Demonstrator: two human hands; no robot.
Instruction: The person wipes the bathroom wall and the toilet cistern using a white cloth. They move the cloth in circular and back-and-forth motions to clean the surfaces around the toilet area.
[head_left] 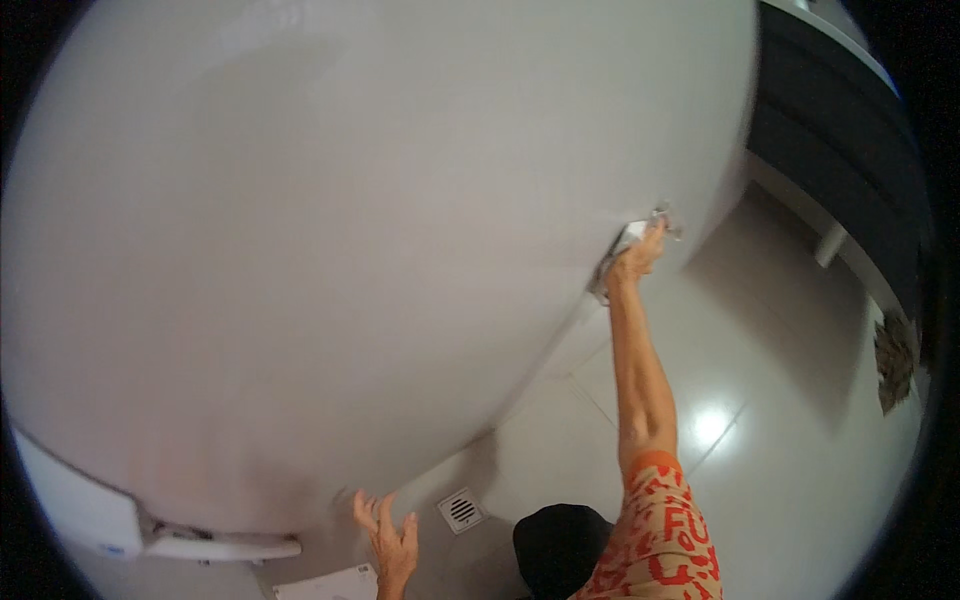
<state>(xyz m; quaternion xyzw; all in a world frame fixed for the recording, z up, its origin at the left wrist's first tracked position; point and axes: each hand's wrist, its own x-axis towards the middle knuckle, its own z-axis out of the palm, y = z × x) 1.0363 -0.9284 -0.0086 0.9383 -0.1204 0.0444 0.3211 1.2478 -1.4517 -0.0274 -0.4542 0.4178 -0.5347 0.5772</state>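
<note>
My right hand [640, 262] is stretched far out to the right, its fingers closed over a crumpled grey-and-white cloth [604, 282]. The cloth is pressed against a large, smooth pale wall [330, 240], low down near where it meets the floor. Bits of the cloth stick out past the fingertips and below the palm. My left hand [392, 540] is at the lower middle with its fingers spread, near the wall's lower edge and holding nothing. My right arm wears an orange-and-beige patterned sleeve.
A square floor drain [462, 511] sits right of my left hand. A dark cabinet [840, 130] on a pale leg stands at upper right, with a shaggy grey-brown thing [893, 362] below. White fixture [90, 500], perhaps a toilet, lower left; white flat panel [328, 585]; black rounded object [560, 545].
</note>
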